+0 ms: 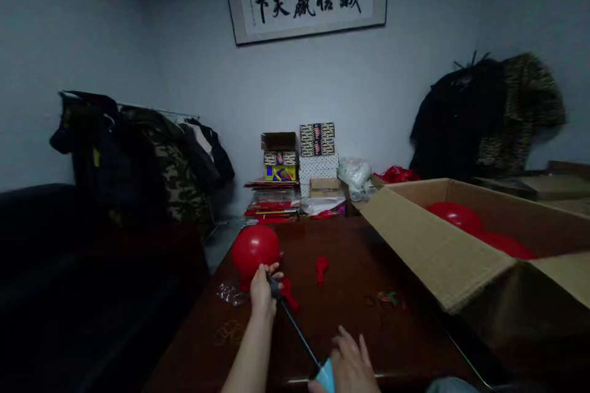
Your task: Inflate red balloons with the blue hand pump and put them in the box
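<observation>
A partly inflated red balloon (255,248) stands above the table's left side. My left hand (263,288) is closed around its neck, where the dark end of a hand pump (274,287) meets it. From there the pump's thin dark rod slants down to a light blue part (326,376) near the front edge. My right hand (349,361) is at that blue part, thumb on one side and slightly blurred fingers extended on the other. Beside my left hand lies a flat red balloon (289,295). Another flat red balloon (321,269) lies farther right on the table.
An open cardboard box (433,242) at right holds red balloons (456,216). Rubber bands (229,333) and clear plastic (232,295) lie at the left of the brown table (341,239), small coloured bits (388,298) at the right. Stacked boxes (318,163) stand at the back.
</observation>
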The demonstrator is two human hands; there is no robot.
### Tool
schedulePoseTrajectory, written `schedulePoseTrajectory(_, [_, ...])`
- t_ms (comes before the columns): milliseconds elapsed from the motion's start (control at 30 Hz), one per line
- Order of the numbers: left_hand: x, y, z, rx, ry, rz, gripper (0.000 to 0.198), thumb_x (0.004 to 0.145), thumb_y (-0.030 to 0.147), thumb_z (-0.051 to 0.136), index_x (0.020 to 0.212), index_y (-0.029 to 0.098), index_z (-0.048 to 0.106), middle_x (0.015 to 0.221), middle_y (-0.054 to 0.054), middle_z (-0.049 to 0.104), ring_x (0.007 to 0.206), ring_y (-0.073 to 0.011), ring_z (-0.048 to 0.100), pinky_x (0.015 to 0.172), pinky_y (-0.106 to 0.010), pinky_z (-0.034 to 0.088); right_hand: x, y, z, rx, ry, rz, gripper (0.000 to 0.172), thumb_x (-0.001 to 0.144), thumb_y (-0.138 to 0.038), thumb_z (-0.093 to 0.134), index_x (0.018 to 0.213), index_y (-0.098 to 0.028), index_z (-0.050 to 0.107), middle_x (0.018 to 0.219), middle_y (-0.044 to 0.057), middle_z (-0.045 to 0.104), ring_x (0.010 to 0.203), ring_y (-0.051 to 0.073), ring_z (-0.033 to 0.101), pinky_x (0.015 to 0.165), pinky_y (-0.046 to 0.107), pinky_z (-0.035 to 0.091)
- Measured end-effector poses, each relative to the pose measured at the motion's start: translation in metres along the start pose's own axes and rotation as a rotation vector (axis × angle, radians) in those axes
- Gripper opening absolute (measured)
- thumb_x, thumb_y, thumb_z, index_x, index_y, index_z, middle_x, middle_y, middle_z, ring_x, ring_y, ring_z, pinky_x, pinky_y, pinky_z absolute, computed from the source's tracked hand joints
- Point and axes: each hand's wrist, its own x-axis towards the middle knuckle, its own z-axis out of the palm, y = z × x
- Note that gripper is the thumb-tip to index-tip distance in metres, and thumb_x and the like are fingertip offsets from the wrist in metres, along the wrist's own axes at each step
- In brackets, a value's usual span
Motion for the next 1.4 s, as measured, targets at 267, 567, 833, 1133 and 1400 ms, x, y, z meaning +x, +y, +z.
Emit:
schedulePoseTrajectory(267, [-0.009,0.003,0.013,-0.038,-0.001,-0.003,0.024,0.08,0.036,0.061,0.073,0.018,0.047,0.071,-0.004,0.067,0.044,-0.0104,0.055,0.033,-0.016,0.033,0.009,-0.008,-0.006,0.064,0.063,0.022,0.054,0.079,-0.055,0.054,0.106,-0.01,0.067,0.128,0.016,0.056,0.132,0.032,0.034,0.113,0.05,0.011])
schedulePoseTrajectory(567, [-0.034,-0.021,0.023,0.005,-0.072,-0.034,0.033,0.075,0.045,0.065,0.076,0.018,0.046,0.072,-0.002,0.064,0.044,-0.0089,0.053,0.032,-0.016,0.033,0.042,-0.024,-0.022,0.099,0.089,0.031,0.046,0.085,-0.046,0.049,0.106,-0.009,0.066,0.127,0.017,0.055,0.13,0.031,0.036,0.112,0.05,0.012])
schedulePoseTrajectory(833, [-0.043,-0.03,0.019,0.073,-0.113,-0.086,0.039,0.07,0.052,0.065,0.072,0.019,0.045,0.069,0.0,0.062,0.04,-0.0082,0.05,0.031,-0.018,0.034,0.062,-0.032,-0.021,0.114,0.077,0.059,0.052,0.087,-0.05,0.044,0.109,-0.008,0.065,0.128,0.018,0.055,0.13,0.032,0.037,0.111,0.051,0.015])
schedulePoseTrajectory(1133, [-0.036,-0.028,0.016,0.068,-0.08,-0.058,0.035,0.073,0.049,0.064,0.074,0.019,0.046,0.081,-0.006,0.067,0.048,-0.013,0.06,0.031,-0.019,0.035,0.058,-0.037,-0.019,0.076,0.121,0.08,0.05,0.085,-0.05,0.049,0.108,-0.009,0.065,0.129,0.018,0.054,0.133,0.031,0.032,0.112,0.053,0.009])
schedulePoseTrajectory(1400, [-0.03,-0.021,0.02,0.064,-0.035,-0.012,0.026,0.078,0.041,0.06,0.078,0.017,0.05,0.084,-0.007,0.068,0.051,-0.014,0.063,0.033,-0.019,0.036,0.044,-0.033,-0.02,0.027,0.144,0.042,0.05,0.086,-0.05,0.048,0.109,-0.008,0.064,0.129,0.019,0.054,0.133,0.031,0.031,0.113,0.051,0.006])
